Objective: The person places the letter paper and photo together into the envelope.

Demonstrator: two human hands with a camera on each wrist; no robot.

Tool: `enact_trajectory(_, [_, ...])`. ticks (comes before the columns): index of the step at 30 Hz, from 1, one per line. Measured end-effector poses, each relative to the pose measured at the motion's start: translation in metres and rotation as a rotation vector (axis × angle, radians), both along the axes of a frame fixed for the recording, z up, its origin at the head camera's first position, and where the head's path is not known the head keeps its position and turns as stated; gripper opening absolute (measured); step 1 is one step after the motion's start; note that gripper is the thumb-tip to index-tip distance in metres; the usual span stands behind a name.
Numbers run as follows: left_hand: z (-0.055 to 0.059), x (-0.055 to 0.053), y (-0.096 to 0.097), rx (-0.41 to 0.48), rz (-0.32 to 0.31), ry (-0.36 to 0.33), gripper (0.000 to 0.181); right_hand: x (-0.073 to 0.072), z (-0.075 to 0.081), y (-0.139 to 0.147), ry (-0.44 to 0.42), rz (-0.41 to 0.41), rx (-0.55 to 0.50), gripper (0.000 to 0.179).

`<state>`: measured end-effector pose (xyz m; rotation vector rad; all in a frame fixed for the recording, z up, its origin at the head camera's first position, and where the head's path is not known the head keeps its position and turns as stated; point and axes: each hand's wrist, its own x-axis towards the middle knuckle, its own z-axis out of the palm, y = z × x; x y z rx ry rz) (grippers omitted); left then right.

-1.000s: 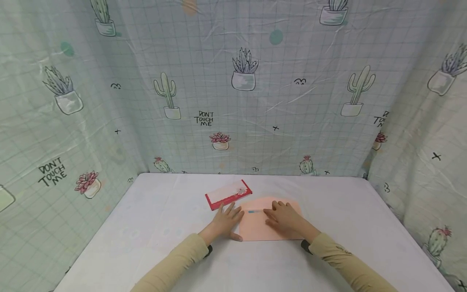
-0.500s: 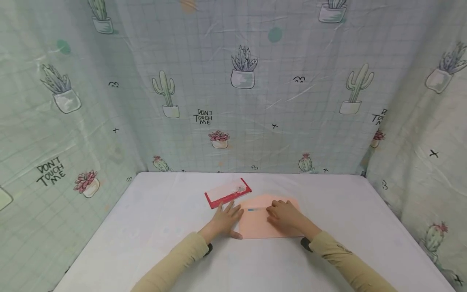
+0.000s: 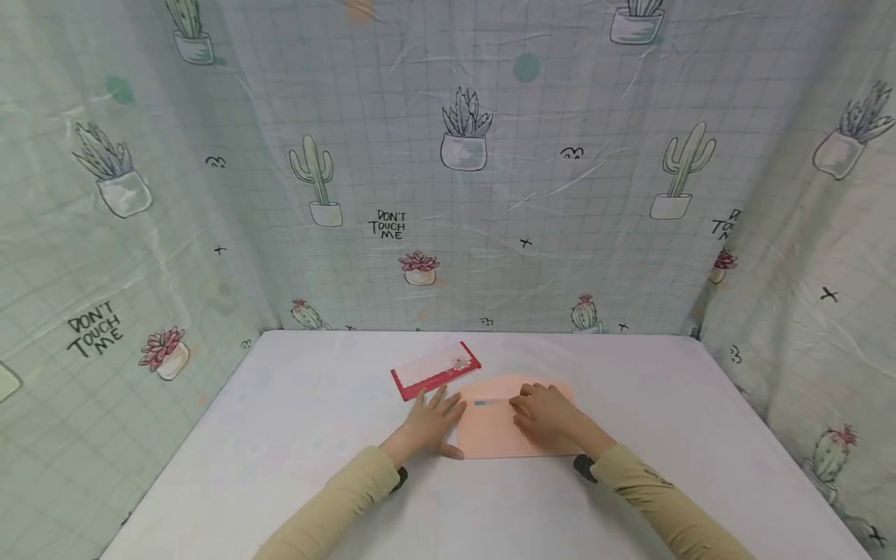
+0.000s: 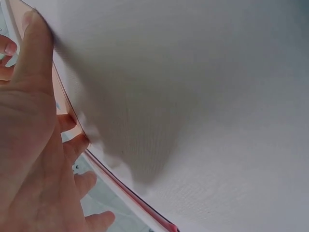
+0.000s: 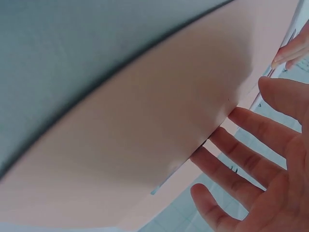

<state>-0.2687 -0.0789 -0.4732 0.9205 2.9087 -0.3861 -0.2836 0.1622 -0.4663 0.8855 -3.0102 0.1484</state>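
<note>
A peach-coloured paper envelope (image 3: pixel 483 434) lies flat on the white table, with its flap toward the far side. Along its upper part runs a short blue strip (image 3: pixel 484 403), partly hidden by the right hand. My left hand (image 3: pixel 428 424) rests at the envelope's left edge with its fingers spread; the left wrist view has the thumb (image 4: pixel 36 48) over that edge. Over the envelope's right half, my right hand (image 3: pixel 549 412) touches it with its fingertips. In the right wrist view those fingers (image 5: pixel 246 157) meet the edge beside the strip, thumb held apart.
Beyond the left fingertips lies a red-bordered card (image 3: pixel 435 372) with a pale panel and a flower design, tilted on the white tabletop (image 3: pixel 294 443). A cactus-print curtain (image 3: pixel 490 233) encloses the back and both sides.
My right fingers have drawn slightly to the right over the envelope and bunched closer. The left hand stays in place; the head view has shifted a little.
</note>
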Motion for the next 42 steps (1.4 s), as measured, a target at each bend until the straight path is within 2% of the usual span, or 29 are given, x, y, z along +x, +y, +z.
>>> enact_trajectory(10, [0.001,0.000,0.000,0.009,0.014,-0.006,0.088,0.003,0.000,0.000,-0.076,-0.042,0.024,0.038])
enact_trajectory(22, [0.001,0.000,0.000,0.028,-0.006,-0.005,0.088,-0.004,-0.007,0.004,0.055,-0.022,-0.085,0.025])
enact_trajectory(27, [0.002,0.000,0.001,0.044,-0.002,-0.034,0.087,-0.016,-0.005,0.000,0.181,0.015,-0.126,0.019])
enact_trajectory(30, [-0.002,0.000,0.000,0.056,-0.005,-0.036,0.086,-0.026,-0.002,-0.006,0.242,0.027,-0.126,0.017])
enact_trajectory(34, [-0.008,0.000,-0.001,0.063,-0.012,-0.021,0.082,-0.038,0.003,-0.014,0.281,0.023,-0.128,0.016])
enact_trajectory(38, [-0.007,0.002,-0.001,0.082,-0.008,-0.030,0.080,-0.048,0.005,-0.020,0.304,0.050,-0.122,0.017])
enact_trajectory(42, [-0.005,0.003,-0.002,0.079,0.003,-0.047,0.080,-0.058,0.004,-0.026,0.288,0.077,-0.090,0.021])
